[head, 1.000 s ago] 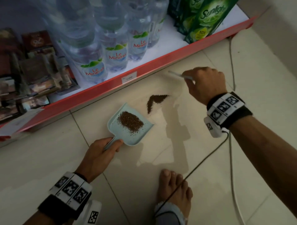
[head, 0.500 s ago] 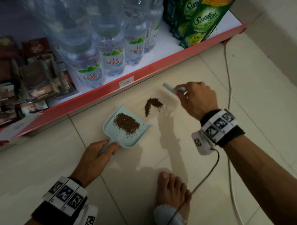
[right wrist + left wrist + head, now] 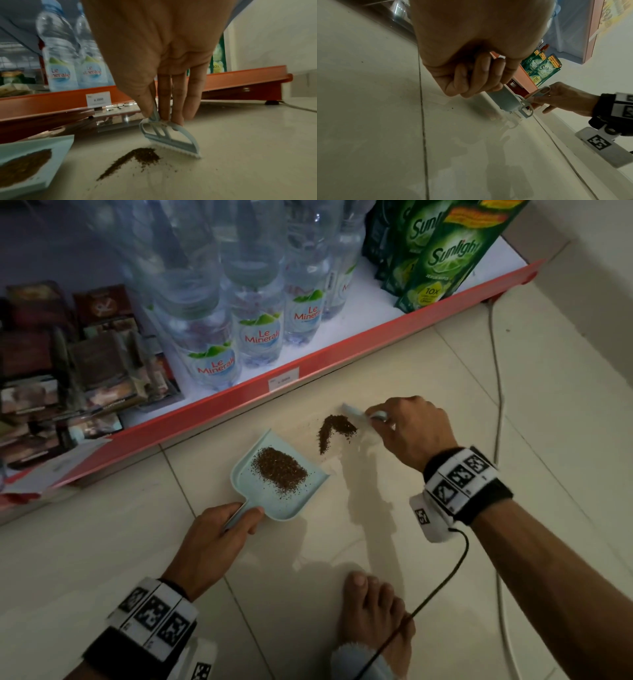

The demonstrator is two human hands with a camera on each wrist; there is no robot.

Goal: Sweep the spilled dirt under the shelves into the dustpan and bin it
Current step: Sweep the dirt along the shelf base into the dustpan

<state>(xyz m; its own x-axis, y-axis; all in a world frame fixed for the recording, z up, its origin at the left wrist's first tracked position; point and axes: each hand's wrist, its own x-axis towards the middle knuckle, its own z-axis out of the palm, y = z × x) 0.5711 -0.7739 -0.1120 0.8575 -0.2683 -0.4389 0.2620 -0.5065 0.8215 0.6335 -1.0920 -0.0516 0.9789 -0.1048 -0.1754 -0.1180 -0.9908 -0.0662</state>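
The left hand (image 3: 219, 537) is gripping the dustpan (image 3: 274, 501) handle, flat on the floor (image 3: 513, 440). The right hand (image 3: 412, 433) fingers are pinching the brush (image 3: 169, 140), bristles just beside the remaining dirt (image 3: 334, 428) near the shelf edge (image 3: 342, 350).

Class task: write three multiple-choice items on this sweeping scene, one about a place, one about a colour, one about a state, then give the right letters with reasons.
1. Where is the loose pile of brown dirt on the floor?
A. between dustpan and brush
B. on the shelf
C. behind the foot

2. What colour is the small plastic dustpan?
A. red
B. pale blue
C. black

3. What is the left hand doing?
A. lying flat
B. holding a bottle
C. gripping the dustpan's handle

Answers: 1 A, the pile lies right of the dustpan's open edge, beside the small pale-blue hand brush held by the right hand. 2 B, its tray is pale blue. 3 C, fingers curl round the handle.
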